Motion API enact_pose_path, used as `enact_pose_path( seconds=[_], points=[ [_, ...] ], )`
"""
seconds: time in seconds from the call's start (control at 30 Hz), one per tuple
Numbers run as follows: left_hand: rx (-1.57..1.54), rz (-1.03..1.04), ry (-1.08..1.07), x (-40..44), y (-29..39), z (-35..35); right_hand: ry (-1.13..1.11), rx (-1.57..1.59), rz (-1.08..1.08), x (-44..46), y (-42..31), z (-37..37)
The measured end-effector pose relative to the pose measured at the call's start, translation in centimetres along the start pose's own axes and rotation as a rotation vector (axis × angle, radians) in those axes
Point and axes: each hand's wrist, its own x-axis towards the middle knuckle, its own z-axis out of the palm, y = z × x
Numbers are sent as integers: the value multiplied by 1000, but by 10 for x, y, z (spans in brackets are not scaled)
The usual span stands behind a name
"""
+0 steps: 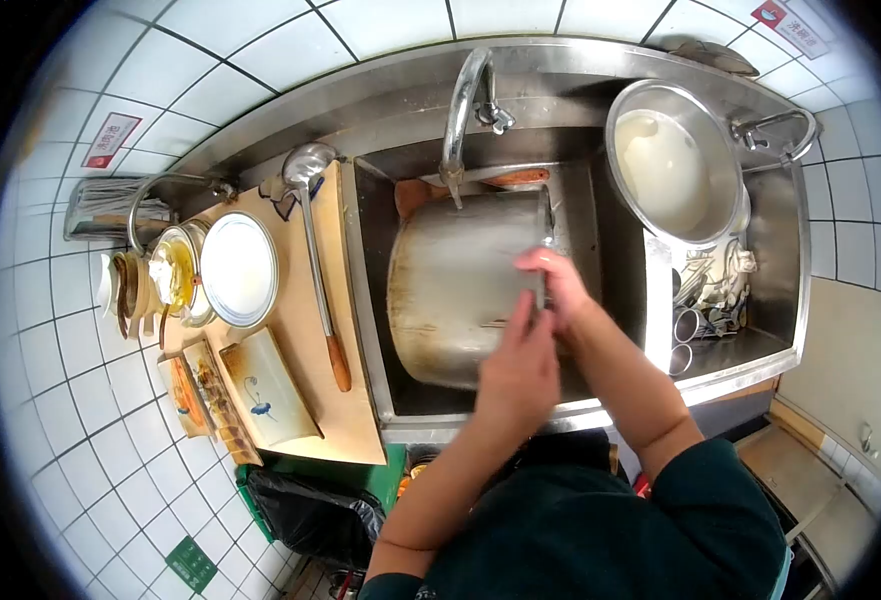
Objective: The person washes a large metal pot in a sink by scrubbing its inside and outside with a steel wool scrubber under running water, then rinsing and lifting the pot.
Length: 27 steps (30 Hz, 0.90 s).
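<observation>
A large, brown-stained metal stockpot (450,285) lies on its side in the middle sink basin (600,385), under the curved faucet (460,120). My right hand (562,292) is closed around the pot's right-hand rim. Just below and left of it, my left hand (520,365) is blurred, its fingers pressed together against the same edge. A thin grey edge shows between the two hands; whether it is the rim or a separate piece I cannot make out. Behind the pot rests a wooden-handled tool (515,178), partly hidden.
A steel pot of cloudy liquid (665,165) stands at the right basin, above utensils and metal cups (688,325). On the left board (305,420) lie a long ladle (318,260), a white-topped round container (239,268) and rectangular plates (270,390). A lined bin (310,515) stands below.
</observation>
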Motion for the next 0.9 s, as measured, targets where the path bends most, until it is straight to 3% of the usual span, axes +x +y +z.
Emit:
enact_pose_path(
  seconds=[0.03,0.13,0.17,0.23,0.3,0.4,0.5,0.6,0.67,0.73,0.8,0.83,0.9],
  points=[
    [-2,22,-76,-3,17,3,-11,-31,-66,-5,2,-27],
    [24,210,-207,-12,47,25,-19,-239,-633,7,26,-107],
    [42,289,-232,-15,55,34,25,-121,-553,11,34,-127],
    [-126,181,-413,-27,64,53,129,140,-415,18,50,-168],
    [9,357,-448,-38,68,71,-99,349,-606,55,82,-227],
    [310,704,-424,-46,71,86,-239,473,-233,-22,29,-156],
    [258,706,-275,-40,87,70,-365,498,84,-26,15,-165],
    [119,588,-258,-46,87,68,-497,446,-122,50,63,-216],
    [-76,451,-198,-45,88,61,-332,279,-413,108,96,-247],
    [-136,281,-226,-43,88,49,-339,-11,-568,52,51,-183],
    [-282,85,-163,-47,82,42,-389,-254,-559,2,12,-119],
    [-354,107,0,-49,76,36,-424,-321,-425,-5,7,-96],
    [-526,-145,112,-60,67,20,-476,-435,-244,-15,8,-45]
  ],
)
